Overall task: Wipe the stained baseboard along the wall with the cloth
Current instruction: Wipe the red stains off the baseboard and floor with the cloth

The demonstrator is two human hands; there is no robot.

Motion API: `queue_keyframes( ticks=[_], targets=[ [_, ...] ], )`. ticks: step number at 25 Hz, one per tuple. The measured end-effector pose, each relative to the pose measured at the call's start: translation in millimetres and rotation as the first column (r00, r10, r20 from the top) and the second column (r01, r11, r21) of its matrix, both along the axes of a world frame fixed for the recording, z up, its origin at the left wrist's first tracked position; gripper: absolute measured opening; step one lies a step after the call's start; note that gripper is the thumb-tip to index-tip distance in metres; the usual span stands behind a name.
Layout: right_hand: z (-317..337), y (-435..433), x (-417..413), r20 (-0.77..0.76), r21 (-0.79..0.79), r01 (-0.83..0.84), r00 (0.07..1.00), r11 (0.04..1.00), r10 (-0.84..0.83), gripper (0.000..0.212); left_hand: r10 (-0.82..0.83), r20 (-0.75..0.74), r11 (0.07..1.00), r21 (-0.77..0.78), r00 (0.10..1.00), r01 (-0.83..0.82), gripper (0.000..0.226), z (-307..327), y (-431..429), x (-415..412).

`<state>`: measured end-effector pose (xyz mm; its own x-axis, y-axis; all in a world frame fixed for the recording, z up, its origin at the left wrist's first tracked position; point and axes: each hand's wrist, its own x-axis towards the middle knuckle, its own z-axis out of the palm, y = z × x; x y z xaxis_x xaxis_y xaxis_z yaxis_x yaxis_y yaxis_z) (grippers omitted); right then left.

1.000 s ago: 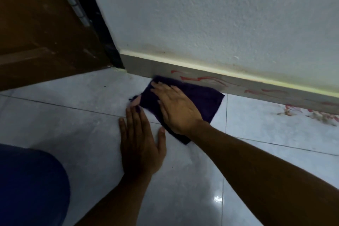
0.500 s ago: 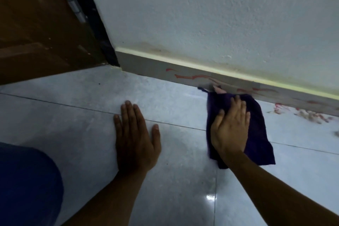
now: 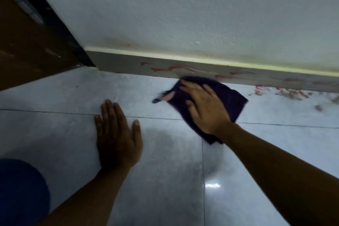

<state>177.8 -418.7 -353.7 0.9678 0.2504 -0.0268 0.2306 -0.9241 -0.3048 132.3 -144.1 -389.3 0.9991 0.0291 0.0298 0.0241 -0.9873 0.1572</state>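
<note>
Pressed flat under the spread right hand (image 3: 205,110), a dark purple cloth (image 3: 229,101) is held against the floor tiles (image 3: 275,143), its far edge touching the foot of the grey baseboard (image 3: 121,64). Red streaks (image 3: 170,69) are seen on the baseboard beside and beyond the cloth. Left hand (image 3: 117,137) is laid open, palm down, on the tiles, well short of the baseboard, holding nothing. Motion blur is noted at the cloth.

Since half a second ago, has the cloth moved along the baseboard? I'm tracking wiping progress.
Yes. The cloth under the right hand slid left along the baseboard, back toward the door frame.
</note>
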Motion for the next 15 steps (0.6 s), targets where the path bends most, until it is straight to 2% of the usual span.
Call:
queue_keyframes(
  ticks=[2, 5, 7, 8, 9, 10, 12, 13, 15],
  targets=[
    [-1.0, -57.3, -30.1, 0.038, 0.015, 0.249, 0.968, 0.968, -0.249, 0.048, 0.004, 0.021, 1.0, 0.0, 1.0, -0.004, 0.078, -0.1, -0.8, -0.8],
    [-4.1, -87.1, -46.2, 0.061, 0.016, 0.632, 0.773, 0.775, -0.631, 0.054, 0.012, 0.007, 1.0, -0.001, 1.0, -0.012, 0.079, 1.1, -2.6, -1.0],
    [-7.4, -61.8, -36.7, 0.039, 0.004, 0.76, 0.649, 0.65, -0.76, 0.061, 0.017, 0.004, 1.0, 0.01, 1.0, -0.017, 0.079, 1.9, -3.7, -0.6],
    [-6.7, -41.8, -31.7, 0.038, -0.007, 0.771, 0.636, 0.637, -0.77, 0.063, 0.017, 0.003, 1.0, 0.014, 1.0, -0.017, 0.079, 2.1, -4.2, -0.6],
    [-6.4, -20.0, -28.6, 0.047, -0.021, 0.74, 0.672, 0.672, -0.739, 0.064, 0.016, 0.004, 1.0, 0.015, 1.0, -0.016, 0.079, 2.3, -4.6, -0.7],
    [-6.5, 1.9, -26.1, 0.047, -0.036, 0.66, 0.751, 0.75, -0.659, 0.063, 0.016, 0.001, 1.0, 0.016, 1.0, -0.016, 0.079, 2.5, -4.7, -0.3],
    [-3.6, 42.8, -18.4, -0.004, -0.08, 0.37, 0.928, 0.925, -0.372, 0.062, 0.008, -0.011, 1.0, 0.021, 1.0, -0.008, 0.079, 3.4, -5.2, 0.0],
    [-1.9, 59.7, -13.2, -0.03, -0.1, 0.205, 0.977, 0.974, -0.209, 0.061, 0.0, -0.018, 1.0, 0.021, 1.0, 0.0, 0.08, 3.4, -4.8, 0.5],
    [1.0, 74.6, -2.7, -0.056, -0.103, -0.012, 0.998, 0.995, 0.006, 0.059, -0.005, -0.035, 1.0, 0.024, 0.999, 0.006, 0.082, 3.7, -2.4, 1.4]
  ],
)
